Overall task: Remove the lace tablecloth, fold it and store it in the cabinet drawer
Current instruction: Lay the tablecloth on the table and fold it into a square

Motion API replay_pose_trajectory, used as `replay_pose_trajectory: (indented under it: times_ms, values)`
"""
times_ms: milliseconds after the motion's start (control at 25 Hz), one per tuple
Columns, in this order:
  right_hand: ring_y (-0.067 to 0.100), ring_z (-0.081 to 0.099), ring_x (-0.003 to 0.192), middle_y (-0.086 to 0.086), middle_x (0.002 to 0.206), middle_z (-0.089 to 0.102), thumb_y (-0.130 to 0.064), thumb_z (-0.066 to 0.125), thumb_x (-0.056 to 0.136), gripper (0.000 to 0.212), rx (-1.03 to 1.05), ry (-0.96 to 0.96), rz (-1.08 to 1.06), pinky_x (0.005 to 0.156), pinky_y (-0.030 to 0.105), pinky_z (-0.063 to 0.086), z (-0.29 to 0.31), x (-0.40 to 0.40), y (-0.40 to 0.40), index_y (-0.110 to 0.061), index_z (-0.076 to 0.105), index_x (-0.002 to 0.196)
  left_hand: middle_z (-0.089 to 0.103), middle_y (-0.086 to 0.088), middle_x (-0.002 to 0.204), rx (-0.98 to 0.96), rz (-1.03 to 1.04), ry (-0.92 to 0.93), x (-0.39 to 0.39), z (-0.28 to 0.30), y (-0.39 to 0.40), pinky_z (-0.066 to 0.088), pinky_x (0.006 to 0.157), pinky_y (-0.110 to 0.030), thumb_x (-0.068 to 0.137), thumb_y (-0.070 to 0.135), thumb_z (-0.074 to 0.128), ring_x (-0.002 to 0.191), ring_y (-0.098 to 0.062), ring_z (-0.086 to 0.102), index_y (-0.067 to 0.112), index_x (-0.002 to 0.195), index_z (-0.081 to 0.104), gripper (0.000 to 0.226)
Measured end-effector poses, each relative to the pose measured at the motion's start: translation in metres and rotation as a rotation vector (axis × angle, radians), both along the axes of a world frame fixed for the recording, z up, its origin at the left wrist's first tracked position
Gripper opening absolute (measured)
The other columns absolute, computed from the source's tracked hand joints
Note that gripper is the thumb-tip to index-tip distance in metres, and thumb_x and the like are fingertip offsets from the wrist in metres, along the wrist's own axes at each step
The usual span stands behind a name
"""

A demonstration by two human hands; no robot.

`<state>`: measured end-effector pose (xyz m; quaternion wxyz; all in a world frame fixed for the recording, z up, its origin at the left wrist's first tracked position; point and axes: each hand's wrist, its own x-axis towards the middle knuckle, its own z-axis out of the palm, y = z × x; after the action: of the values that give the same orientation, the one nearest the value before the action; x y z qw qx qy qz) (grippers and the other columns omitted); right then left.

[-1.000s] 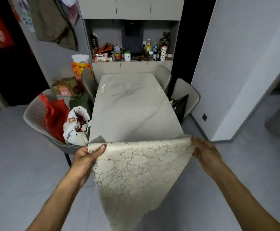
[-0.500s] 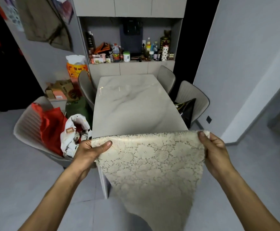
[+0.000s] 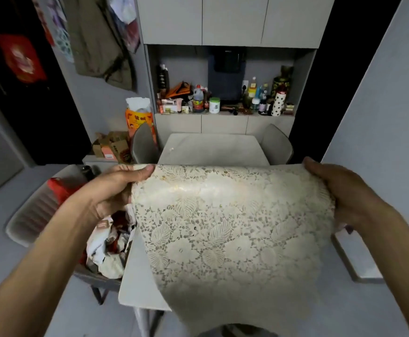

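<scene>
The cream lace tablecloth (image 3: 230,229) hangs in front of me, held up by its top edge above the near end of the marble table (image 3: 210,152). My left hand (image 3: 115,190) grips the top left corner and my right hand (image 3: 344,195) grips the top right corner. The cloth droops down past the table's near edge and hides most of the tabletop. The grey cabinet (image 3: 225,124) with drawer fronts stands against the far wall behind the table.
Grey chairs (image 3: 276,144) flank the table. The near left chair (image 3: 28,215) holds a red bag and white bags. Bottles and jars crowd the cabinet shelf (image 3: 222,103). Cardboard boxes (image 3: 111,147) sit on the floor at the left.
Both hands have lifted the cloth's top edge higher and forward over the table. The cloth now covers the near tabletop from view, and I stand closer to the table.
</scene>
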<state>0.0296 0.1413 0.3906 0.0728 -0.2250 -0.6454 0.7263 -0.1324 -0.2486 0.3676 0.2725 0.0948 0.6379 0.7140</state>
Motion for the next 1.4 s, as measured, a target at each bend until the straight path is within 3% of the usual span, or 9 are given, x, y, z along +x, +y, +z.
replay_pose_trajectory:
  times_ms: [200,320,480,640,880,960,1080,1240,1400]
  values:
    - [0.036,0.064,0.101,0.021,0.112,0.065,-0.031,0.053,0.099,0.037,0.537,-0.291,-0.117,0.080,0.034,0.049,0.007,-0.204,0.041,0.003,0.061,0.111,0.062,-0.003,0.084,-0.467,0.107,0.043,-0.162,0.000,0.092,0.045,0.056,-0.025,0.089,0.031,0.070,0.071,-0.015,0.057,0.013,0.084,0.062,0.020]
    - [0.021,0.052,0.059,0.010,0.075,0.054,-0.036,0.051,0.100,0.032,0.511,-0.047,-0.307,0.054,0.029,0.043,0.044,-0.297,0.064,-0.009,0.055,0.083,0.061,-0.005,0.083,-0.204,0.266,0.116,-0.259,0.036,0.142,0.057,0.049,-0.026,0.091,0.025,0.069,0.074,-0.020,0.063,0.007,0.089,0.058,0.021]
    - [0.016,0.065,0.072,0.003,0.084,0.065,-0.026,0.053,0.100,0.017,0.246,0.496,-0.315,0.074,0.032,0.059,0.102,-0.345,0.097,-0.013,0.062,0.096,0.073,-0.001,0.080,0.052,0.282,0.476,-0.325,0.114,0.172,0.062,0.060,-0.027,0.092,0.026,0.068,0.071,-0.018,0.070,0.017,0.081,0.074,0.015]
    - [0.017,0.070,0.081,0.000,0.087,0.073,-0.021,0.055,0.099,0.016,0.209,0.555,-0.194,0.079,0.030,0.059,0.065,-0.334,0.126,-0.021,0.070,0.096,0.079,0.005,0.082,0.088,0.216,0.602,-0.334,0.093,0.165,0.061,0.071,-0.023,0.089,0.022,0.070,0.080,-0.012,0.074,0.021,0.080,0.079,0.013]
    - [0.016,0.071,0.064,0.007,0.078,0.074,0.007,0.058,0.091,0.037,0.058,-0.052,-0.128,0.059,0.030,0.059,-0.173,-0.275,0.136,-0.019,0.076,0.073,0.076,-0.002,0.069,-0.168,0.215,0.117,-0.270,-0.159,0.144,0.060,0.062,-0.019,0.081,-0.015,0.065,0.065,-0.011,0.072,0.017,0.067,0.082,0.038]
    - [0.024,0.069,0.090,0.015,0.111,0.070,0.000,0.066,0.089,0.018,-0.023,-0.435,-0.034,0.071,0.039,0.056,-0.263,-0.257,0.129,-0.013,0.072,0.100,0.073,-0.005,0.067,-0.314,0.235,-0.088,-0.235,-0.253,0.139,0.056,0.058,-0.018,0.082,-0.021,0.062,0.059,-0.008,0.068,0.012,0.063,0.079,0.042]
    - [0.029,0.056,0.110,0.009,0.131,0.055,-0.018,0.071,0.089,0.051,-0.099,-0.935,0.162,0.086,0.043,0.050,-0.361,-0.229,0.102,-0.016,0.049,0.134,0.064,-0.008,0.069,-0.626,0.180,-0.289,-0.187,-0.359,0.129,0.040,0.061,-0.027,0.079,0.004,0.080,0.069,-0.018,0.054,0.009,0.072,0.072,0.012]
    - [0.028,0.061,0.084,0.010,0.107,0.064,-0.013,0.077,0.082,0.044,-0.049,-1.026,0.181,0.071,0.035,0.051,-0.435,-0.197,0.089,-0.015,0.056,0.120,0.073,0.007,0.062,-0.779,0.132,-0.334,-0.154,-0.427,0.113,0.047,0.062,-0.028,0.076,0.010,0.083,0.068,-0.016,0.062,0.031,0.074,0.069,0.025]
    - [0.017,0.062,0.086,0.004,0.110,0.069,-0.024,0.057,0.092,0.025,0.531,-1.048,0.457,0.078,0.024,0.050,-0.446,-0.200,0.091,-0.018,0.069,0.113,0.073,0.015,0.071,-0.983,-0.355,-0.152,-0.158,-0.434,0.092,0.050,0.063,-0.014,0.067,0.009,0.068,0.074,-0.001,0.066,0.030,0.080,0.077,0.026]
